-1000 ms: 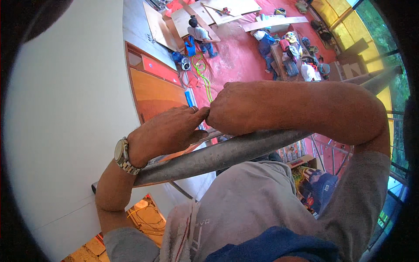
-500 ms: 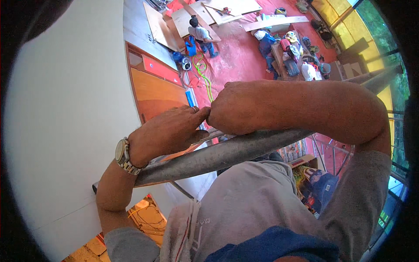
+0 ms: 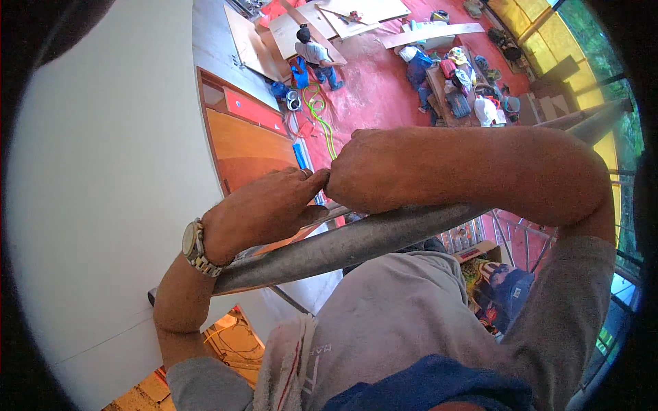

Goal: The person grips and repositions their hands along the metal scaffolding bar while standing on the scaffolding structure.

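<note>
In front of my chest a grey metal pipe (image 3: pixel 343 243) runs across, rising to the right. My left hand (image 3: pixel 264 205) lies over it, back up, with the thumb apart and the fingers reaching toward the other hand. A ring is on one finger, and a metal watch (image 3: pixel 195 243) is on that wrist. My right hand (image 3: pixel 370 175) is bent in front of me just above the pipe, its fingers curled under. What they hold, if anything, is hidden. The fingertips of my left hand meet the right hand's knuckles.
Far below, a person (image 3: pixel 315 55) stands on the red floor (image 3: pixel 370 82) by wooden boards (image 3: pixel 253 44). A green hose (image 3: pixel 319 116) lies near an orange-brown door (image 3: pixel 250 147). A cluttered table (image 3: pixel 439 89) stands right of them. A white wall (image 3: pixel 110 185) rises close on my left.
</note>
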Tool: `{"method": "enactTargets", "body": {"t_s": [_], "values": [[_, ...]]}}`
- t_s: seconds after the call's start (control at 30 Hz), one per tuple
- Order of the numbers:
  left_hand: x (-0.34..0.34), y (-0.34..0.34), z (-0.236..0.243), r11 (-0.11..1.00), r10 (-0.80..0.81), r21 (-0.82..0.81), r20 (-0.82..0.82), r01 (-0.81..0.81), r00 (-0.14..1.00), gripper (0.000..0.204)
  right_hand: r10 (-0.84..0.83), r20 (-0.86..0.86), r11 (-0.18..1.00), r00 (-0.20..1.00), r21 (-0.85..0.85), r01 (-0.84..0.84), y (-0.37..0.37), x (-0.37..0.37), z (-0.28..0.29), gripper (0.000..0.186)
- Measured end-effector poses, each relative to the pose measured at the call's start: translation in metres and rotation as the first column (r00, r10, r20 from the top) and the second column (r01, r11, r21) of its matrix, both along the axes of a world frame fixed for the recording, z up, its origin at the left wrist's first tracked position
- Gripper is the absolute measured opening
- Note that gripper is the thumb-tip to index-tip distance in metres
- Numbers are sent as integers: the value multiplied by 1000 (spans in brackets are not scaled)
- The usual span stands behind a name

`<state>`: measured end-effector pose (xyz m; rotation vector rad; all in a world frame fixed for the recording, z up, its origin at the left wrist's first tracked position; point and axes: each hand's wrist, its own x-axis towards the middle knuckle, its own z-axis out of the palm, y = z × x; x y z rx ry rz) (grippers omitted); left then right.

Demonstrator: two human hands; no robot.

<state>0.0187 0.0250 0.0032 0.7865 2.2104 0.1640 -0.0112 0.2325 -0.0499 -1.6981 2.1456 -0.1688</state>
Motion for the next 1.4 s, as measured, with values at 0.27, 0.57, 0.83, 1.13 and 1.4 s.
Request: {"method": "enactTargets", "body": {"t_s": [0.27,0.57,0.83,1.13,1.4], "values": [[0,-5,-7,1000,-15,19,4,15,1000,42,-15,28,1000,1000,16,14,-1,0,11,18],[1,-4,-4,1000,-10,27,16,10,1000,42,25,-13,999,1000,-22,-25,-2,0,4,20],[1,-6,-8,1000,-28,-3,5,28,1000,42,16,-3,999,1000,-46,-16,-3,-2,-6,21],[2,-5,-7,1000,-17,-15,1,17,1000,42,-56,5,985,998,-162,56,0,2,-9,11],[3,-12,-14,997,-32,64,-46,35,998,41,-40,-1,999,999,-7,40,-4,4,13,18]]}}
